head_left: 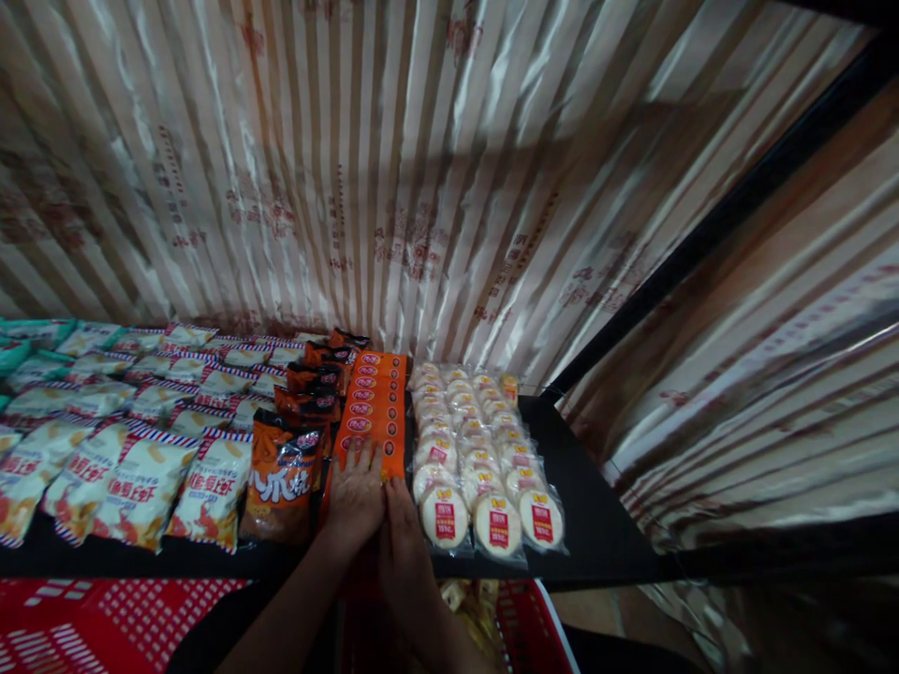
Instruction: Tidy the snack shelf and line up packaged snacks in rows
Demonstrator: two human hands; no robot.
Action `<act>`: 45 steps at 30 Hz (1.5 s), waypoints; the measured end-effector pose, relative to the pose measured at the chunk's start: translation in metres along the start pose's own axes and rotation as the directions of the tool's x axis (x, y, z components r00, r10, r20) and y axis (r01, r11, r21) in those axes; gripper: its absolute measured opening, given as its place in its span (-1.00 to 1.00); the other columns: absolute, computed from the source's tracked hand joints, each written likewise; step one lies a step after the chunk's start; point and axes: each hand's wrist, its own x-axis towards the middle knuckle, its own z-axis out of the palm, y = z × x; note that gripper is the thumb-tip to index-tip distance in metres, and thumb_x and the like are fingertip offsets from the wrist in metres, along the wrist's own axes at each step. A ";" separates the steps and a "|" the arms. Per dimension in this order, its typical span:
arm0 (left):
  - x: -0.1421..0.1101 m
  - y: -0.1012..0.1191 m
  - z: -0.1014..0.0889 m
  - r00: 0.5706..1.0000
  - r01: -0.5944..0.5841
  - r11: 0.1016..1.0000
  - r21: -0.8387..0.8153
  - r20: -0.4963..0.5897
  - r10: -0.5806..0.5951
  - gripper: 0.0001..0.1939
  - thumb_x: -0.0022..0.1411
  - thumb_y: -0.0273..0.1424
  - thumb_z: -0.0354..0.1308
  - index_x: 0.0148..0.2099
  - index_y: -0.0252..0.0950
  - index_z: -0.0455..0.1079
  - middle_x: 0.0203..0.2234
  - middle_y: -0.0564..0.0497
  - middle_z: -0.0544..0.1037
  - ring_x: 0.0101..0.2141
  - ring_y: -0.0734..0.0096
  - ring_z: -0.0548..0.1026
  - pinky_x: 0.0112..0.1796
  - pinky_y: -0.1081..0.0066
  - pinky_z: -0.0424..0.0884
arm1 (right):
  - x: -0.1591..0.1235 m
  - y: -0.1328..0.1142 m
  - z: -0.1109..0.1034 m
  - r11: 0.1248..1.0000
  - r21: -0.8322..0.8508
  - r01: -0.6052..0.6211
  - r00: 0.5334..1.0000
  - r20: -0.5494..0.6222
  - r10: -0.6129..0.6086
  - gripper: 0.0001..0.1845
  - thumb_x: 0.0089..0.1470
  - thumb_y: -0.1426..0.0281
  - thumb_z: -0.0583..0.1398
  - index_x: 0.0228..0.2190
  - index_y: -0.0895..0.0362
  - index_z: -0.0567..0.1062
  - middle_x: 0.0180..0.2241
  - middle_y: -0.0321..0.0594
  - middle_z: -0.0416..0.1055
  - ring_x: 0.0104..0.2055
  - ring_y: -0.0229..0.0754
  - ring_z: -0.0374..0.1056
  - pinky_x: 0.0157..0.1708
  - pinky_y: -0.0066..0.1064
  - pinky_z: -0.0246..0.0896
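A row of flat orange snack packets (372, 398) with repeated oval logos lies on the black shelf. My left hand (356, 491) rests flat on the near end of this row, fingers spread. Close against it, my right hand (404, 529) has its fingers stretched out along the row's near right edge. Neither hand grasps anything that I can see. Left of the hands stand brown-and-orange snack bags (281, 479) in a line going back. On the right, several clear-wrapped round white crackers (445, 517) lie in overlapping columns.
White snack bags with striped edges (144, 485) fill the shelf's left, with teal packets (35, 329) behind. A black shelf surface (586, 496) extends right to a dark post (702, 253). Pleated printed sheeting (421, 168) hangs behind. Red baskets (133, 622) sit below the front edge.
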 end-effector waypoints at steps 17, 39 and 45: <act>0.015 -0.015 0.024 0.988 -0.054 0.997 0.058 -0.140 0.061 -0.57 0.28 -0.46 -0.10 0.18 -0.32 0.26 0.17 -0.22 0.24 0.19 0.08 0.17 0.11 0.14 0.19 | 0.023 0.010 0.032 0.996 -0.049 0.081 0.996 -0.024 -0.082 -0.32 0.10 0.59 -0.07 0.25 0.12 0.00 0.23 -0.04 0.09 0.29 -0.04 -0.07 0.16 -0.01 0.10; 0.017 -0.014 0.010 0.991 -0.049 0.998 0.051 -0.125 0.055 -0.57 0.25 -0.52 -0.12 0.13 -0.34 0.32 0.15 -0.21 0.28 0.18 0.09 0.19 0.10 0.15 0.20 | 0.034 0.013 0.036 0.997 -0.077 0.001 0.999 0.032 0.001 -0.34 0.06 0.57 -0.03 0.22 0.20 0.08 0.25 0.05 0.01 0.32 0.09 -0.20 0.16 0.16 -0.03; 0.018 -0.015 0.007 0.994 -0.056 0.997 0.051 -0.089 0.060 -0.57 0.24 -0.52 -0.11 0.12 -0.35 0.33 0.14 -0.21 0.30 0.17 0.11 0.20 0.11 0.20 0.20 | 0.039 0.018 0.042 0.995 -0.095 -0.031 0.999 0.028 0.034 -0.37 0.05 0.58 -0.04 0.19 0.23 0.15 0.21 0.10 0.08 0.30 0.09 -0.15 0.15 0.12 0.01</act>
